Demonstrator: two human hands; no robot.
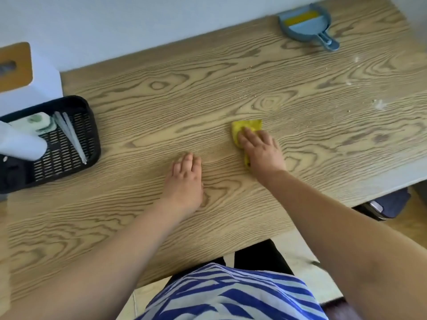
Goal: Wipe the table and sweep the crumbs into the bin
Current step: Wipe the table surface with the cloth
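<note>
Right hand point(261, 150) flat, fingers straight, pressing yellow cloth point(246, 130) onto wood-grain tabletop point(138, 116) mid-surface, left hand point(186, 179) spread flat on tabletop beside it, holding nothing, crumbs point(243, 79) beyond cloth, blue dustpan point(307, 26) at far edge

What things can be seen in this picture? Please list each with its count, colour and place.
table: one, light wood grain, fills the view
cloth: one, yellow, centre, under the right hand
crumbs: scattered, pale, centre to right
dustpan with brush: one, blue with yellow, far right corner
basket: one, black, left edge, holding white items
tissue box: one, white with tan top, far left
dark bin: one, below the right edge
left hand: flat on the table
right hand: presses the cloth
</note>
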